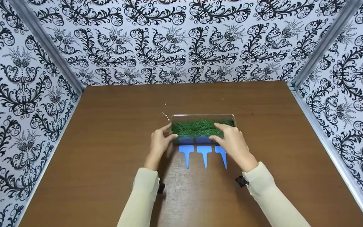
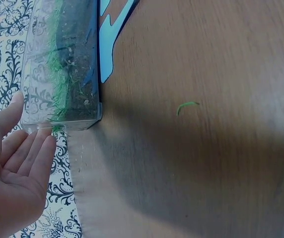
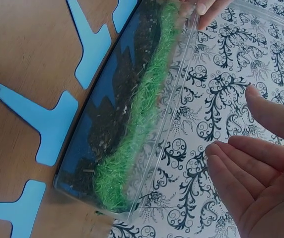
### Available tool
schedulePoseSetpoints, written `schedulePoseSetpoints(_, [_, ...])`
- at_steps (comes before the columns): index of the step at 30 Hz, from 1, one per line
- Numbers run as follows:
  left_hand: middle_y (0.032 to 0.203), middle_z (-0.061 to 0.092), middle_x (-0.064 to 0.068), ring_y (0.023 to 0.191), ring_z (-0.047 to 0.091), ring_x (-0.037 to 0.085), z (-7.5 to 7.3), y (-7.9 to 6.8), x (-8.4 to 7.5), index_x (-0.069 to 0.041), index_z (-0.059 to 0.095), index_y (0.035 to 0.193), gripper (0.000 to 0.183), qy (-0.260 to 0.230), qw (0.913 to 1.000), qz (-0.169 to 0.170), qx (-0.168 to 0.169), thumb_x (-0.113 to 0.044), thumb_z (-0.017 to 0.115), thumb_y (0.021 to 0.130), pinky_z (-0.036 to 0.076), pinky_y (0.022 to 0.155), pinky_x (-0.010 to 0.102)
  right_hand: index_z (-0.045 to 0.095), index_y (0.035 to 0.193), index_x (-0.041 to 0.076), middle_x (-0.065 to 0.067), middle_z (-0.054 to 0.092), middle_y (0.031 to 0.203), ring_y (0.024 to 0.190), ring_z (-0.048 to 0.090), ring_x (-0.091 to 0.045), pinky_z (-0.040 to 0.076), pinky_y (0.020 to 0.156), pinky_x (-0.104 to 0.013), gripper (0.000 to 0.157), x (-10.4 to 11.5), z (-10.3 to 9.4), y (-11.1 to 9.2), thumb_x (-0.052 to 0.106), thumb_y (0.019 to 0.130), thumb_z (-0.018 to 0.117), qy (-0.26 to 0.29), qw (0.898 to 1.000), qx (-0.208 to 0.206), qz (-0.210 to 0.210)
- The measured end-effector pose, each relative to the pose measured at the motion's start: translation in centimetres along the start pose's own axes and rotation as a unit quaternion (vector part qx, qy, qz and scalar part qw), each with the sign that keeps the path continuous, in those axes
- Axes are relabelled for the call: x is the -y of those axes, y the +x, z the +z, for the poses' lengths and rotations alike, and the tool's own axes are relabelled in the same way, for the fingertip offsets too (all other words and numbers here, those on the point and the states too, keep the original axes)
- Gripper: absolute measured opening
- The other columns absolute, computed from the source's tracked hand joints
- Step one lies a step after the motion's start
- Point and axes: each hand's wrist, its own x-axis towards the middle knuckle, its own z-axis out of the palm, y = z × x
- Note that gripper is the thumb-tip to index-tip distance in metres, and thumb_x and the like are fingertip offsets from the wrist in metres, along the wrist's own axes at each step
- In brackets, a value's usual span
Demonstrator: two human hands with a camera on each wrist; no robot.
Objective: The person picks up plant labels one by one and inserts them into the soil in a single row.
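A clear plastic box holds dark soil topped with a strip of green artificial grass. It stands mid-table, with its long side toward me. At its left end is my left hand, thumb by the near corner, fingers loosely extended beside the end wall. My right hand is over the right part of the box. In the right wrist view its thumb and fingers are apart, with nothing between them. Three light blue T-shaped plant labels lie in a row before the box.
Small white specks lie on the brown table behind the box's left end. A green grass blade rests on the tabletop. Black-and-white patterned walls enclose the back and sides.
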Motion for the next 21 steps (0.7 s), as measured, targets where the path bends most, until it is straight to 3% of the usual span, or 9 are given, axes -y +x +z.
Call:
schedulePoseSetpoints(4, [0.116,0.074,0.016,0.105,0.073,0.029,0.0,0.0,0.0,-0.01,0.062,0.136,0.054,0.001,1.0,0.001,-0.001,-0.016,0.079,0.084,0.057,0.094,0.042,0.061,0.137,0.01,-0.016,0.063,0.136,0.057,0.064,-0.024,0.059,0.074,-0.04,0.056,0.2,0.3,-0.2,0.031,0.088,0.075,-0.001,1.0,0.001,-0.001])
schedulePoseSetpoints(6, [0.115,0.074,0.016,0.105,0.073,0.029,0.0,0.0,0.0,-0.01,0.062,0.136,0.054,0.0,1.0,0.001,-0.002,-0.015,0.079,0.084,0.056,0.096,0.042,0.061,0.136,0.009,-0.016,0.064,0.136,0.056,0.063,-0.022,0.06,0.078,-0.042,0.055,0.3,0.4,-0.2,0.031,0.088,0.076,0.001,1.0,0.002,-0.001])
schedulePoseSetpoints(8, [0.115,0.074,0.017,0.106,0.072,0.03,0.0,0.0,0.0,-0.01,0.062,0.135,0.054,-0.003,1.0,0.001,-0.003,-0.015,0.079,0.084,0.055,0.097,0.043,0.061,0.137,0.009,-0.016,0.063,0.136,0.047,0.054,-0.018,0.059,0.075,-0.041,0.055,0.4,0.6,-0.3,0.031,0.088,0.075,0.003,1.0,0.006,0.0])
schedulePoseSetpoints(11, [0.116,0.073,0.017,0.106,0.072,0.03,0.1,0.0,0.1,-0.01,0.062,0.135,0.054,-0.005,1.0,0.001,-0.002,-0.015,0.079,0.084,0.055,0.097,0.043,0.061,0.137,0.009,-0.016,0.063,0.136,0.046,0.053,-0.015,0.058,0.071,-0.04,0.056,0.6,0.8,-0.5,0.031,0.088,0.075,0.003,1.0,0.01,-0.003])
schedulePoseSetpoints(16, [0.117,0.072,0.018,0.107,0.072,0.032,0.1,0.1,0.2,-0.008,0.062,0.136,0.054,-0.009,0.9999,0.004,0.003,-0.014,0.079,0.085,0.055,0.096,0.045,0.061,0.137,0.009,-0.018,0.063,0.136,0.075,0.072,-0.027,0.06,0.085,-0.046,0.056,0.8,1.2,-0.8,0.032,0.088,0.075,0.001,1.0,0.011,-0.011])
schedulePoseSetpoints(18, [0.117,0.072,0.019,0.106,0.072,0.033,0.0,0.1,0.2,-0.007,0.062,0.135,0.054,-0.011,0.9999,0.008,0.003,-0.014,0.079,0.084,0.055,0.096,0.046,0.062,0.136,0.008,-0.018,0.064,0.135,0.091,0.073,-0.031,0.058,0.09,-0.048,0.055,0.8,1.5,-0.9,0.032,0.088,0.075,0.0,1.0,0.007,-0.018])
schedulePoseSetpoints(21, [0.116,0.073,0.018,0.106,0.072,0.033,-0.1,0.0,0.1,-0.008,0.063,0.135,0.054,-0.002,0.9999,0.013,0.002,-0.015,0.079,0.084,0.055,0.097,0.047,0.063,0.135,0.008,-0.018,0.064,0.134,0.097,0.072,-0.033,0.056,0.093,-0.05,0.054,0.8,1.8,-1.0,0.031,0.087,0.075,0.002,1.0,0.006,-0.022])
